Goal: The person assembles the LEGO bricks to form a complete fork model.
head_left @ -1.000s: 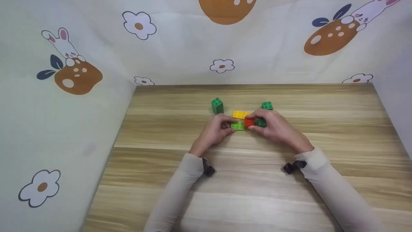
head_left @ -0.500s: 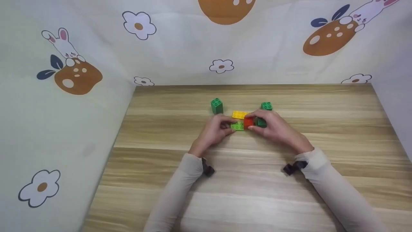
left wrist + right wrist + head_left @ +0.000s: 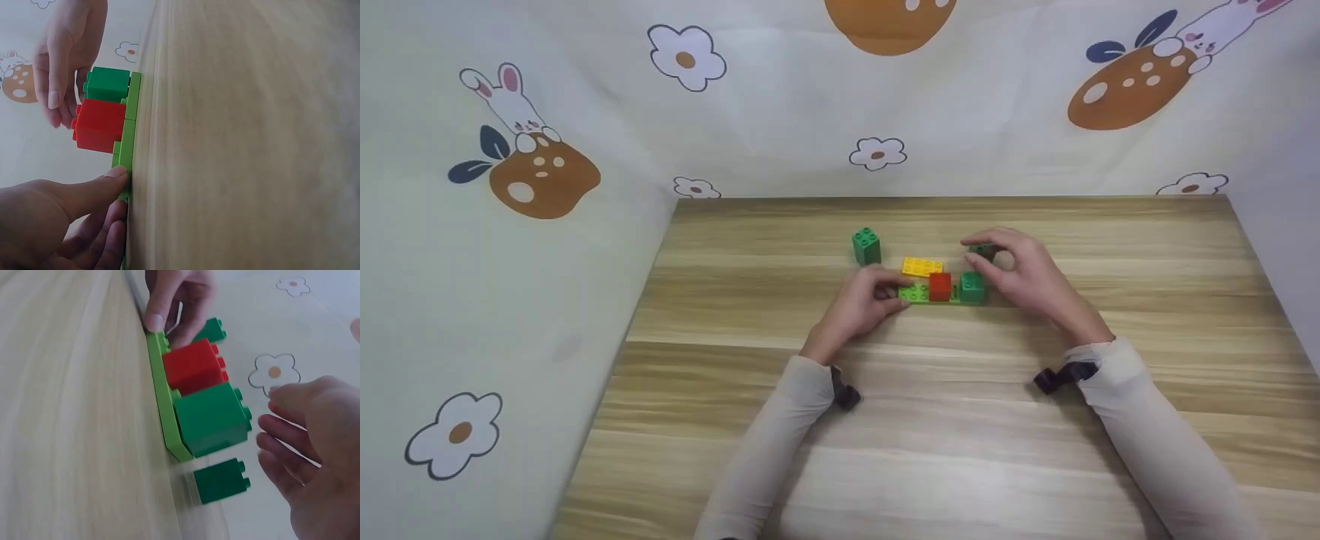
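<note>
On my feed: wood-grain tabletop [image 3: 720, 300], pale printed cloth [image 3: 780, 112] behind it and along its left side. Print I can see: white flowers [image 3: 688, 58] with brown centres, bunny [image 3: 519, 112] over brown fruit [image 3: 570, 180] at left, dark leaves [image 3: 494, 142], similar print upper right.

Two hands [image 3: 864, 301], three green blocks [image 3: 973, 289], one red block [image 3: 940, 287] and one yellow block [image 3: 922, 267] at mid-frame, above two black wrist cameras [image 3: 847, 397]; the light green base [image 3: 913, 293] could be one piece or two.
</note>
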Available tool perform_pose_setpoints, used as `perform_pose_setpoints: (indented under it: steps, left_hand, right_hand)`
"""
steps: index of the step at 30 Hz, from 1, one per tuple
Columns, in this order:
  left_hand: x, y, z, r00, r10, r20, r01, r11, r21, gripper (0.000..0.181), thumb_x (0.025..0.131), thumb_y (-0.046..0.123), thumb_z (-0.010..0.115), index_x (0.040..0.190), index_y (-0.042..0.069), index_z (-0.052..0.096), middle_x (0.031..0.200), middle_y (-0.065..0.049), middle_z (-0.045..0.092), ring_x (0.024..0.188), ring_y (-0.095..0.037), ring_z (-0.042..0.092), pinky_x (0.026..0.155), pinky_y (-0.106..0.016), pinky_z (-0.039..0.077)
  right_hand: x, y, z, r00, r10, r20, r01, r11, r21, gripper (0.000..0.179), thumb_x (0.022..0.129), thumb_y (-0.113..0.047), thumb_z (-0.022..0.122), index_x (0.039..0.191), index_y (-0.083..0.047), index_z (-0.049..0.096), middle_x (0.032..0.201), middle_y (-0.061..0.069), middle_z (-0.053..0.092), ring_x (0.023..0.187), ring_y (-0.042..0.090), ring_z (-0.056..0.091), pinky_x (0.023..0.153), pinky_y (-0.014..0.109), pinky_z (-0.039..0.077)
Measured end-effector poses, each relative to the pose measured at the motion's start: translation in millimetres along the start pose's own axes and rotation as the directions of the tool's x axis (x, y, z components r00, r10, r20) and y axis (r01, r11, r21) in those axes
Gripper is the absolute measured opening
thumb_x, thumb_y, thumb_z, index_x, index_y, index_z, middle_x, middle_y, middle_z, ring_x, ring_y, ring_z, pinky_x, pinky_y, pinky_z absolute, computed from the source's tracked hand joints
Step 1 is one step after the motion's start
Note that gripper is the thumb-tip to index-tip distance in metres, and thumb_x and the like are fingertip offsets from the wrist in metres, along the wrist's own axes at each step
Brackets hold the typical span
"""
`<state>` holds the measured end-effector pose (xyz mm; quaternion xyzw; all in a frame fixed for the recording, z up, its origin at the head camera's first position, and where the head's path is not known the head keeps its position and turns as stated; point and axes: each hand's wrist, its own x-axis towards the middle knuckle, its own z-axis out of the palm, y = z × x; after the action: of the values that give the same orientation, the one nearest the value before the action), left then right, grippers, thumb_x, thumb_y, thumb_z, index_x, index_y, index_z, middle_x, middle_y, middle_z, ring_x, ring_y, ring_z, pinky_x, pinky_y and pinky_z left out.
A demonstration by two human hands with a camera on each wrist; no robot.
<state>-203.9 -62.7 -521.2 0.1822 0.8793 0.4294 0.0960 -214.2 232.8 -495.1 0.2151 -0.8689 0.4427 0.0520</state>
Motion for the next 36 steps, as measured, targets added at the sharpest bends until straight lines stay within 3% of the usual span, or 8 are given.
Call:
perform_pose_setpoints:
  steps: [4,12,21,27,36]
  left_hand:
    - [0.1,0.0,-0.3,1.0,0.002,-0.002,-0.002,1.0,0.007,0.031,0.093,0.01,0.086,0.124,0.015,0.083,0.112,-0.007,0.074,0.092,-0.011,0.067,0.082,-0.024,0.061]
    - [0.6,-0.4,-0.6,1.0,-0.002,0.004,0.002,1.0,0.016,0.032,0.093,0.01,0.086,0.125,0.016,0.082,0.113,-0.006,0.074,0.092,-0.011,0.067,0.082,-0.024,0.06]
    - [0.3,-0.8,0.2,1.0,-0.02,0.005,0.02,1.0,0.019,0.032,0.093,0.013,0.087,0.125,0.017,0.082,0.117,-0.006,0.074,0.095,-0.011,0.069,0.084,-0.024,0.061]
    - [-0.4,-1.4,0.3,1.0,0.009,0.008,-0.008,1.0,-0.02,0.031,0.094,0.009,0.085,0.124,0.013,0.082,0.114,-0.009,0.073,0.094,-0.011,0.067,0.084,-0.024,0.061]
    - [-0.9,-1.9,-0.8,1.0,0.001,0.003,-0.001,1.0,-0.024,0.03,0.094,0.011,0.085,0.124,0.015,0.082,0.116,-0.006,0.074,0.095,-0.01,0.068,0.084,-0.024,0.061]
  right_hand:
    - [2.4,12,-6,0.999,-0.005,-0.053,0.004,1.0,-0.019,0.027,0.1,-0.01,0.078,0.127,-0.012,0.077,0.127,0.008,0.077,0.12,0.026,0.068,0.105,0.051,0.055]
    - [3.0,30,-10,1.0,0.012,0.008,-0.011,0.997,-0.071,0.042,0.098,-0.004,0.078,0.14,-0.003,0.069,0.144,0.017,0.069,0.137,0.041,0.061,0.117,0.062,0.048]
    - [1.4,38,-7,0.997,0.05,0.054,-0.048,0.998,-0.042,0.047,0.098,0.001,0.076,0.144,-0.001,0.066,0.146,0.021,0.067,0.13,0.042,0.065,0.114,0.061,0.051]
    - [-0.2,39,-5,0.998,0.048,0.03,-0.046,0.997,-0.055,0.045,0.098,0.0,0.077,0.142,-0.004,0.068,0.141,0.02,0.069,0.125,0.04,0.068,0.113,0.06,0.051]
    - [0.6,39,-4,0.998,0.063,0.022,-0.062,0.996,-0.058,0.046,0.097,0.004,0.074,0.142,-0.001,0.066,0.141,0.023,0.068,0.126,0.042,0.066,0.112,0.061,0.052]
